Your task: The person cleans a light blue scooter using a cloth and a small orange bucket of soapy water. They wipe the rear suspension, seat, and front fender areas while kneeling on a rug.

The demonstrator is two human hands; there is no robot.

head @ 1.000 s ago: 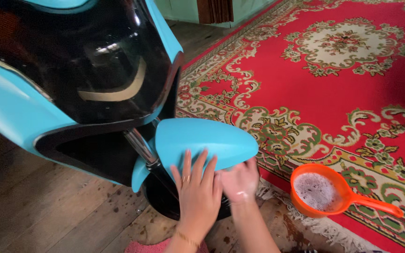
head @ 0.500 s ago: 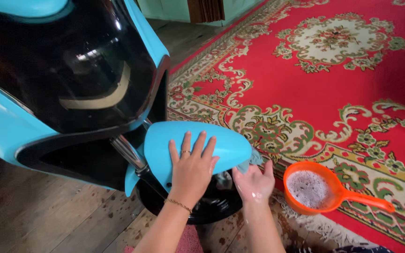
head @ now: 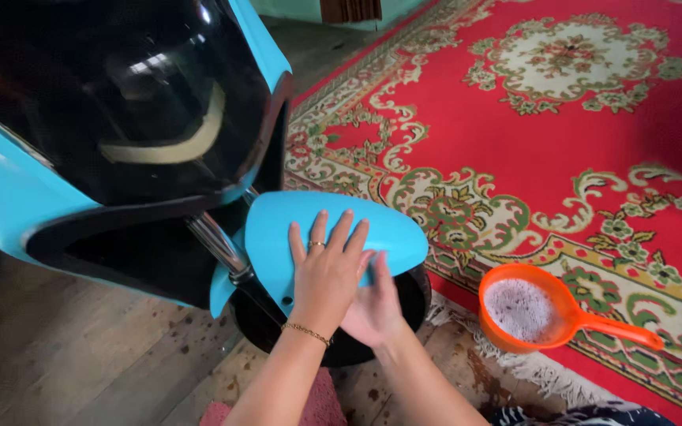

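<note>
Bracing the blue fender (head: 333,221), the left hand (head: 327,276) lies spread flat while the right hand (head: 374,304), fingers pressed together, rubs its near edge.

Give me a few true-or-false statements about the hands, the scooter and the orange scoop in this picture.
1. The left hand lies flat on the blue front fender. True.
2. The orange scoop stands on the bare wooden floor. False: it sits on the red carpet, near its fringed edge.
3. The scoop holds foamy liquid. True.
4. The right hand grips the scoop's handle. False: it is by the fender's lower edge, next to the left hand, apart from the scoop.
5. The left wrist is bare. False: it wears a thin bracelet.
</note>
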